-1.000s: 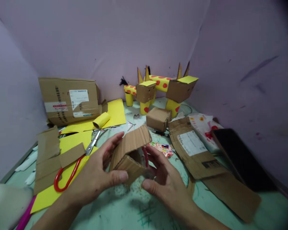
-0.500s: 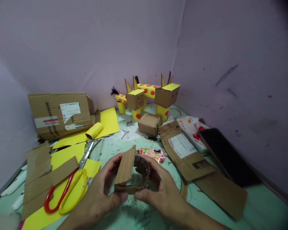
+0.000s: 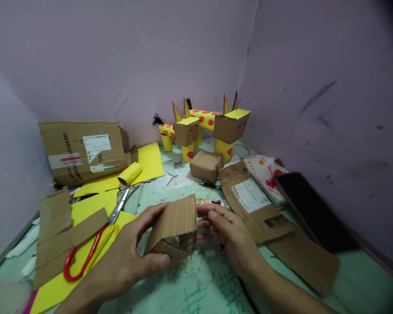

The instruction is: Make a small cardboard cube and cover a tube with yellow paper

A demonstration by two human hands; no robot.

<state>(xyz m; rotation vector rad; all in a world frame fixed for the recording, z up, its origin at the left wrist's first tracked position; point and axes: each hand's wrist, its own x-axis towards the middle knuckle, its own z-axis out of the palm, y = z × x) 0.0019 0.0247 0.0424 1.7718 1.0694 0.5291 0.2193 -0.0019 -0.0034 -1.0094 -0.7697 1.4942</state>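
Note:
A small open-sided cardboard box (image 3: 173, 222) is tilted above the table, its corrugated edges showing. My left hand (image 3: 134, 253) is closed round its left side, thumb on the lower front edge. Beside the box's right edge, my right hand (image 3: 232, 235) has its fingers loosely bent and apart; whether the fingertips touch the cardboard is unclear. A floral-patterned object (image 3: 212, 202) shows partly behind the right hand, with a dark part below the palm and a black cord. Red-and-yellow scissors (image 3: 113, 218) lie left of my left hand.
Two spotted yellow animal figures (image 3: 187, 133) with cardboard heads stand at the back, near a closed cardboard box (image 3: 206, 166). Yellow sheets (image 3: 152, 161) and cardboard (image 3: 85, 152) lie left. Flattened cardboard (image 3: 265, 213), a white packet (image 3: 263, 176) and a dark phone-like slab (image 3: 311, 209) lie right.
The small box has turned, so its broad flat face now shows. My right hand has let go of its lower edge and moved right, over part of the floral object.

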